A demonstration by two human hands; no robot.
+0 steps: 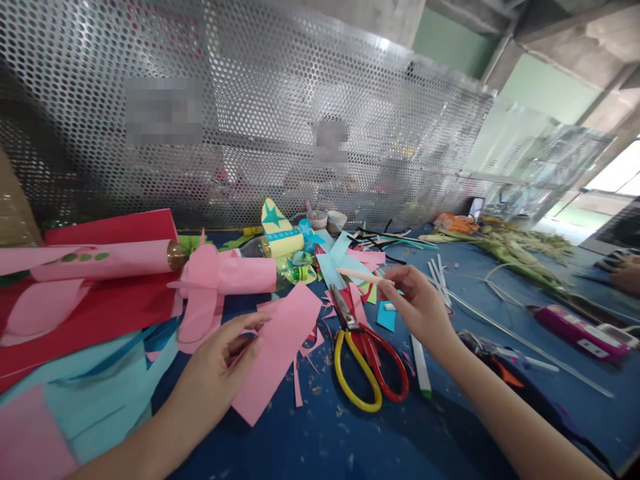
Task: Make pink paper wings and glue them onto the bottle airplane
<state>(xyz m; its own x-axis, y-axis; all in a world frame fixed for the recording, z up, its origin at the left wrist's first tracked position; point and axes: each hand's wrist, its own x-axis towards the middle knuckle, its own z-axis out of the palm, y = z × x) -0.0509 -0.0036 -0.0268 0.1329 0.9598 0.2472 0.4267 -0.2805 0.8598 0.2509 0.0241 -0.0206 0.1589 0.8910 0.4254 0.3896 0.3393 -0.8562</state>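
Between the thumb and fingers of my left hand is a rectangular piece of pink paper, tilted over the table. My right hand pinches a thin pale strip; its material is hard to make out. Below the strip lie scissors with one yellow and one red handle, their blades almost together. Light-blue paper pieces and small pink scraps are scattered around the blades. Left of the pink paper, a bottle wrapped in pink paper lies on its side with paper shapes attached.
A perforated metal screen stands behind the blue table. Red sheets and light-blue sheets lie left. Toward the right are a green-ended white marker, a glue gun, a purple device and dried leaves.
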